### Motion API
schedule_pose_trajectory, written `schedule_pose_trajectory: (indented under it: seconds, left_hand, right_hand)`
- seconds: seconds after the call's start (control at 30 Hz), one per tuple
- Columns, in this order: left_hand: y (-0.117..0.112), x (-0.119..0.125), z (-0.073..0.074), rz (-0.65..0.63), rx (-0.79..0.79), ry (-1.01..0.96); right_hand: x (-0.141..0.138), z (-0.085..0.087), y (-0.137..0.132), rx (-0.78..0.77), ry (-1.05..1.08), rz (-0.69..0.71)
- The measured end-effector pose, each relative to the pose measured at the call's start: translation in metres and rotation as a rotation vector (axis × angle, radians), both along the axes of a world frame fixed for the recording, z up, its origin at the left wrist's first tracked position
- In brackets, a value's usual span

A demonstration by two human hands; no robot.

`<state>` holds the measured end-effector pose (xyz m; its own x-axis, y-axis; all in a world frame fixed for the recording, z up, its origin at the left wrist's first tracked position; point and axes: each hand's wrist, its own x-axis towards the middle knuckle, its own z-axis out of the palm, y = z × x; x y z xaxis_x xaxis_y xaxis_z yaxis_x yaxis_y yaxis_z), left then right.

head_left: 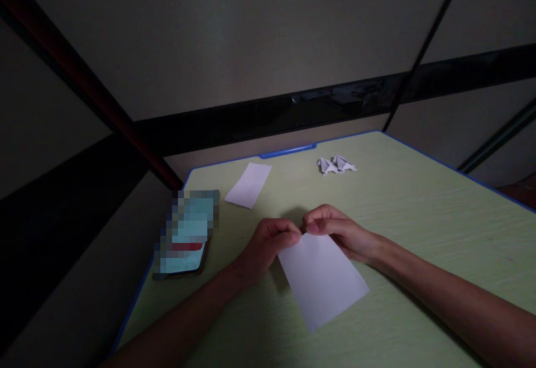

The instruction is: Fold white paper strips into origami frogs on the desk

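Note:
A white sheet of paper (321,278) lies slanted on the pale green table (419,217) in front of me. My left hand (268,244) pinches its far corner with closed fingers. My right hand (335,229) pinches the same far edge just to the right, thumb and fingers pressed together. The two hands almost touch above the sheet's top corner.
A second white paper strip (248,185) lies further back on the left. Two small folded paper figures (335,164) sit near the far edge. A phone with a lit screen (186,233) rests at the table's left edge. The table has a blue rim (288,149).

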<state>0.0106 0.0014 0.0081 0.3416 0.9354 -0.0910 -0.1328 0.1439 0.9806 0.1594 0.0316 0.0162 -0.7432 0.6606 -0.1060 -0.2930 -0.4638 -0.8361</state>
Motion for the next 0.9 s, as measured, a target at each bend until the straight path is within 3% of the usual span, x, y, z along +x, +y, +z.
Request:
schedule_pose_trajectory:
  seconds: [0.47,0.57,0.7,0.8,0.9]
  left_hand:
    - [0.001,0.001,0.000,0.012,-0.077,-0.138]
    - [0.003,0.000,0.002,0.082,-0.049,-0.178]
    - [0.006,0.000,0.003,0.170,-0.059,-0.260]
    - [0.006,0.002,0.000,0.222,-0.080,-0.246]
    - [0.005,0.004,-0.005,0.261,-0.014,-0.084]
  right_hand:
    - [0.010,0.002,0.008,-0.024,0.098,-0.197]
    - [0.015,0.007,0.011,-0.062,0.109,-0.268]
    - [0.015,0.011,0.011,-0.001,0.056,-0.393]
    - [0.007,0.005,0.010,0.106,-0.027,-0.352]
    - [0.003,-0.004,0.010,0.206,-0.069,-0.262]
